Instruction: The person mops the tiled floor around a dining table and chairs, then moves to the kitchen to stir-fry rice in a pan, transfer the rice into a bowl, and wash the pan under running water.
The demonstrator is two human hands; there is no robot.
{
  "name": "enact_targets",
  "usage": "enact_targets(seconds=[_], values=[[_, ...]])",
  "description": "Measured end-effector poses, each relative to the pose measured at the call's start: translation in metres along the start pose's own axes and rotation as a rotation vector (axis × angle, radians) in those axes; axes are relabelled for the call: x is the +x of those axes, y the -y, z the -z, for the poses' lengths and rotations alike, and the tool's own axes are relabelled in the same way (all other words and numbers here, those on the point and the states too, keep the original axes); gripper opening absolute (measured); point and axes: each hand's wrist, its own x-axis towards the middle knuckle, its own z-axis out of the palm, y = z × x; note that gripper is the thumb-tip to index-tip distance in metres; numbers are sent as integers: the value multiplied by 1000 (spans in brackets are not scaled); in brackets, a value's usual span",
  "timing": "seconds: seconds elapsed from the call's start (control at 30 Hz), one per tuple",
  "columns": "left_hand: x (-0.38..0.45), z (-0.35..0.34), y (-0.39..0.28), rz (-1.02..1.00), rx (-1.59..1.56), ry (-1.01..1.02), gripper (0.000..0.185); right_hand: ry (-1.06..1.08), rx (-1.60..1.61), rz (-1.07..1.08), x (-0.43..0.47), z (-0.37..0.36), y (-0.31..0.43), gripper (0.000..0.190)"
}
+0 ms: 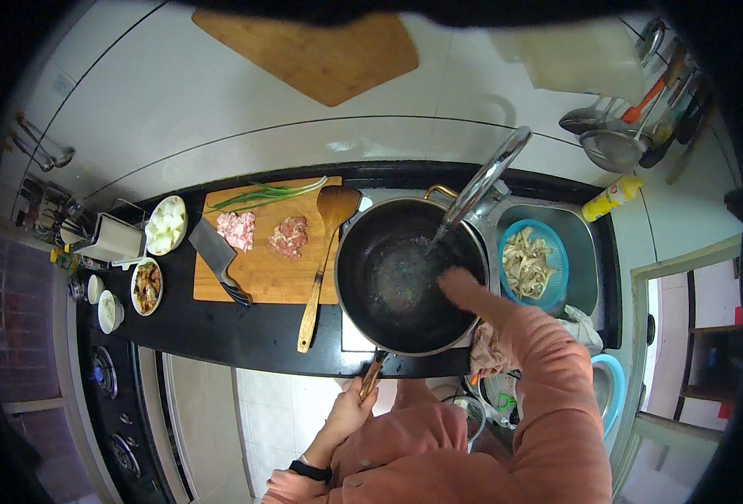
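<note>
A large black wok point(403, 271) rests over the sink under the chrome faucet point(485, 183), whose water runs into it. My left hand point(349, 406) grips the wok's wooden handle point(371, 378) at the counter's front edge. Inside the wok, near its right wall, is my right hand point(460, 286), blurred and closed-looking; whether it holds anything cannot be told. To the left, a wooden spatula point(327, 233) lies partly across a wooden cutting board point(270, 283). On the board are two heaps of cut meat point(236, 230) and scallions point(270, 194); a cleaver point(214, 247) overlaps its left edge.
A blue basket of torn mushrooms point(531, 261) sits in the right sink basin point(582, 252). Left of the board stand several filled bowls point(166, 225) and a knife rack point(116, 238). A gas stove point(110, 435) is at lower left, one burner showing blue flame. A yellow bottle point(611, 198) stands behind the basin.
</note>
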Motion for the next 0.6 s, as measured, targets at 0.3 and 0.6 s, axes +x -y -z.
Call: enact_targets(seconds=[0.3, 0.6], values=[[4, -6, 13, -99, 12, -20, 32, -159, 686, 215, -20, 5, 108, 21], [2, -9, 12, -38, -9, -11, 30, -177, -184, 3, 10, -3, 2, 13]])
